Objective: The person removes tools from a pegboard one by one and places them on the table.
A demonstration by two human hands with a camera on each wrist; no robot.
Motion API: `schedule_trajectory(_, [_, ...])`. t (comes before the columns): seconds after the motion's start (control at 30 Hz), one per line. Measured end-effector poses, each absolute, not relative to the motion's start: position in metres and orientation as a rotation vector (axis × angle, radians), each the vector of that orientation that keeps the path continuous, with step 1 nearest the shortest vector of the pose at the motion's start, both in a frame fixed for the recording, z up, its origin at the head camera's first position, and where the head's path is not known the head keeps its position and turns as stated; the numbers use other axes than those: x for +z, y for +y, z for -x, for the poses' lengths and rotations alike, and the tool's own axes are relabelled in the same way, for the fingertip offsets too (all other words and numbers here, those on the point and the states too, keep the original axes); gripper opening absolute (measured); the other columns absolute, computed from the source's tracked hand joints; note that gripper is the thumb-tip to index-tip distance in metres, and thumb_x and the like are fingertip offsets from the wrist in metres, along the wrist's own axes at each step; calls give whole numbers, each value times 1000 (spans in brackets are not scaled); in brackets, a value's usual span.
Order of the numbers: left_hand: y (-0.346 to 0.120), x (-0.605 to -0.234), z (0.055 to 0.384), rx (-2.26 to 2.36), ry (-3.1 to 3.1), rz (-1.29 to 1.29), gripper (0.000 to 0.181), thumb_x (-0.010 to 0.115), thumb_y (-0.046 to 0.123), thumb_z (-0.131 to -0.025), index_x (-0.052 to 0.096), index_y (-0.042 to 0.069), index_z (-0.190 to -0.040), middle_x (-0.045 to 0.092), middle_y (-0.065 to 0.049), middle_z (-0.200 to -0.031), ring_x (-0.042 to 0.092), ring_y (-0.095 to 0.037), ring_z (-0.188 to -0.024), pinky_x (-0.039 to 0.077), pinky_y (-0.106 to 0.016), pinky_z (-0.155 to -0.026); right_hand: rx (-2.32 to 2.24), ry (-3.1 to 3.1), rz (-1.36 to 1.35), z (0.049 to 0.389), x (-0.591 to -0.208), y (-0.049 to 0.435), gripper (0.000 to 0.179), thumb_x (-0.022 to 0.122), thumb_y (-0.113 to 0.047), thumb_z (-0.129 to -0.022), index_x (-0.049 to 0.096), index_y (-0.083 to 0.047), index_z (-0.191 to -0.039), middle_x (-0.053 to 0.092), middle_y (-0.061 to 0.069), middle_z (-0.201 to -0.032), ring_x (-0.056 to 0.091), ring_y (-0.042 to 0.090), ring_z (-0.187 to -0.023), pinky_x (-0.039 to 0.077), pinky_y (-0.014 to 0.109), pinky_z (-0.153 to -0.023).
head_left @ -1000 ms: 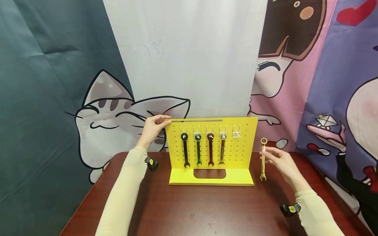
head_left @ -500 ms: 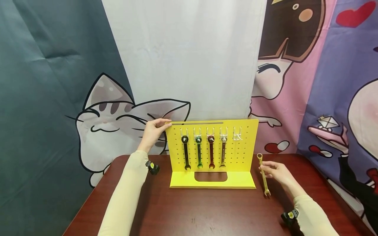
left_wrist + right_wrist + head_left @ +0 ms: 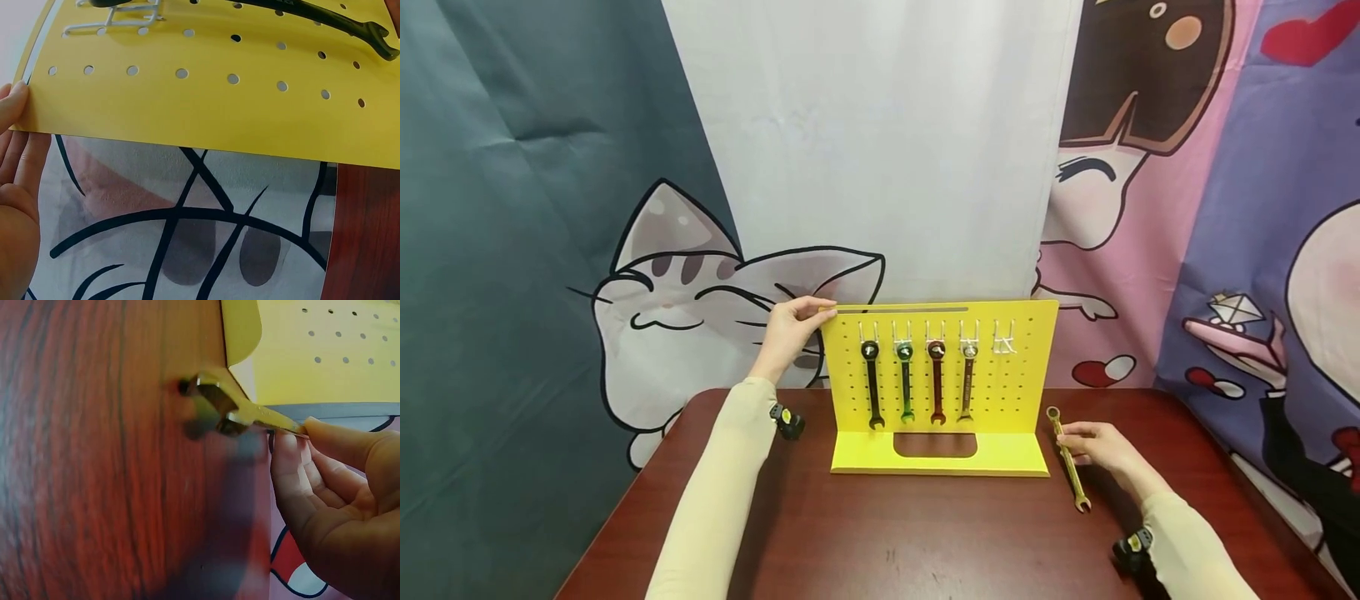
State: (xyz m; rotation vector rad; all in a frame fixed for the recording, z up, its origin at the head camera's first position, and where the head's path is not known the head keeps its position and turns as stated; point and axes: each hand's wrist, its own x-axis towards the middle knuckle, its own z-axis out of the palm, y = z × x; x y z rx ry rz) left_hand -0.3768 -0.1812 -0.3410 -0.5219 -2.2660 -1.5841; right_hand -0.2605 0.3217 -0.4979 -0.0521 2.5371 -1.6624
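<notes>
My left hand point(image 3: 786, 333) pinches the upper left corner of the yellow pegboard point(image 3: 1015, 392), with the thumb in front and fingers behind, as the left wrist view shows. Right of the board, my right hand point(image 3: 1105, 450) holds a gold combination wrench point(image 3: 1071, 468) between thumb and fingertips. Its ring end points up and away. The open end point(image 3: 219, 406) is low over the table; whether it touches the wood cannot be told. On the board hang a black wrench point(image 3: 872, 383), a green wrench point(image 3: 906, 383), a dark red wrench point(image 3: 937, 383) and a silvery wrench point(image 3: 967, 383).
A white double hook point(image 3: 1003, 340) sticks out at the board's right side, with no wrench on it. The board's base stands on a reddish-brown table point(image 3: 895, 533). Behind hangs a printed cloth backdrop point(image 3: 887, 167).
My right hand has lowered the gold wrench beside the board. The wrench has gone from upright to slanted, its open end nearer me. My left hand keeps its place on the corner.
</notes>
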Motion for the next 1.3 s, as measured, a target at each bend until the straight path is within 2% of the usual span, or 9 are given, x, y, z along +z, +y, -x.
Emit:
schedule_trajectory(0.3, [-182,-340,377,-1550,-2285,523,27,79,35,-89,79,15,-108,75,-4,-99,67,-19,-89,51,-29,-79,-1587,2543,24,264,-500,322,34,65,-1,-95,57,27,-113,68,11,-90,63,17,-74,58,31,-66])
schedule_trajectory(0.57, [-183,-342,377,-1545,-2292,506,26,77,28,-92,78,11,-112,74,-11,-105,66,-25,-93,50,-26,-78,-1571,2559,15,265,-503,321,28,69,0,-92,62,23,-105,70,11,-89,65,19,-74,59,31,-65])
schedule_trajectory(0.67, [-183,-340,377,-1542,-2309,504,25,75,22,-94,76,7,-113,74,-14,-106,67,-30,-95,51,-30,-79,-1556,2560,-6,265,-503,320,25,69,-1,-92,64,21,-103,69,9,-85,64,17,-72,59,31,-64])
schedule_trajectory(0.8, [-177,-330,364,-1545,-2321,517,23,73,16,-95,75,2,-113,74,-16,-105,68,-34,-96,53,-40,-84,-1530,2565,-53,264,-504,319,22,70,-1,-92,66,19,-100,68,6,-81,63,16,-70,59,30,-63])
schedule_trajectory(0.9, [-177,-331,364,-1573,-2293,535,25,76,23,-93,77,6,-111,75,-11,-104,69,-28,-94,52,-48,-87,-1529,2560,-76,264,-503,319,21,71,-1,-91,66,18,-99,68,6,-79,63,16,-70,59,31,-63])
schedule_trajectory(1.0, [-180,-337,372,-1584,-2272,540,28,78,32,-90,78,12,-109,75,-6,-103,69,-20,-93,52,-50,-89,-1531,2558,-98,264,-502,319,22,71,-1,-91,66,18,-99,68,6,-80,64,16,-70,59,31,-63])
schedule_trajectory(1.07, [-181,-340,377,-1581,-2268,534,28,79,34,-89,78,14,-109,75,-4,-103,68,-17,-92,53,-46,-88,-1533,2562,-113,265,-502,319,22,72,-2,-90,67,18,-99,68,7,-81,64,17,-71,59,32,-64])
schedule_trajectory(1.2, [-182,-340,378,-1585,-2284,515,28,78,30,-90,78,12,-112,75,-6,-106,68,-16,-93,53,-29,-82,-1524,2567,-125,265,-501,318,22,72,-3,-91,67,17,-98,69,7,-81,64,18,-71,59,34,-65])
schedule_trajectory(1.3, [-182,-339,378,-1590,-2288,512,28,78,27,-91,77,10,-114,75,-8,-108,68,-19,-95,52,-26,-80,-1514,2573,-132,264,-500,316,20,71,-3,-91,67,16,-97,68,7,-79,64,19,-70,60,35,-64])
